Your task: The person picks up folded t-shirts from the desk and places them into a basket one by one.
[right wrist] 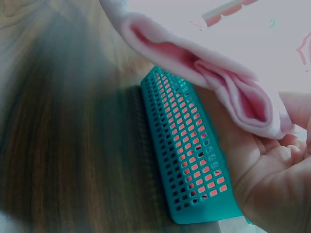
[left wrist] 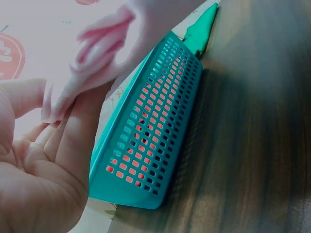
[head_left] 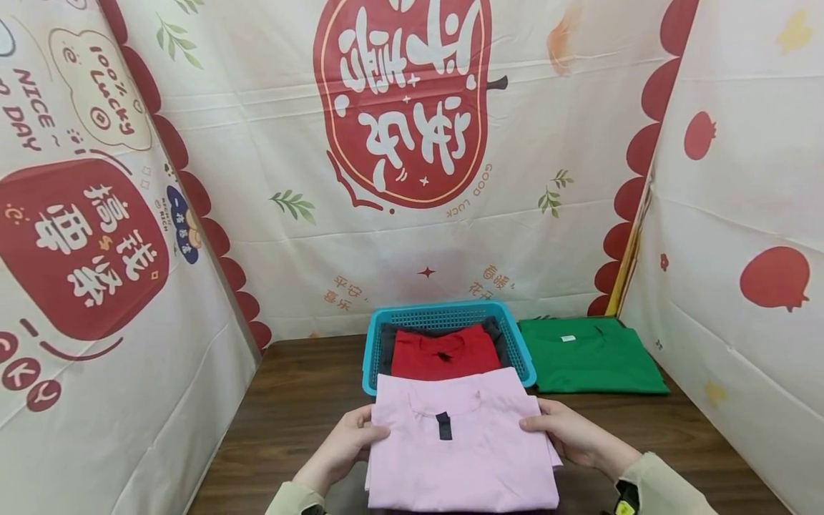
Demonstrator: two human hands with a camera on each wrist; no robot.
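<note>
A folded pink shirt [head_left: 463,458] with a black neck label is held level by both hands, in front of the blue basket [head_left: 444,312]. My left hand [head_left: 344,443] pinches its left edge, thumb on top and fingers beneath. At the opposite edge my right hand [head_left: 582,436] grips it the same way. Both wrist views show the shirt's folded layers [right wrist: 194,63] raised above the table. Inside the basket lies a folded red shirt [head_left: 444,352] on top of dark grey cloth [head_left: 388,343]; the pink shirt hides the basket's near side in the head view.
To the right of the basket, a folded green shirt [head_left: 592,357] lies on the brown wooden table [head_left: 283,400]. Printed white cloth walls [head_left: 257,157] close off the back and both sides.
</note>
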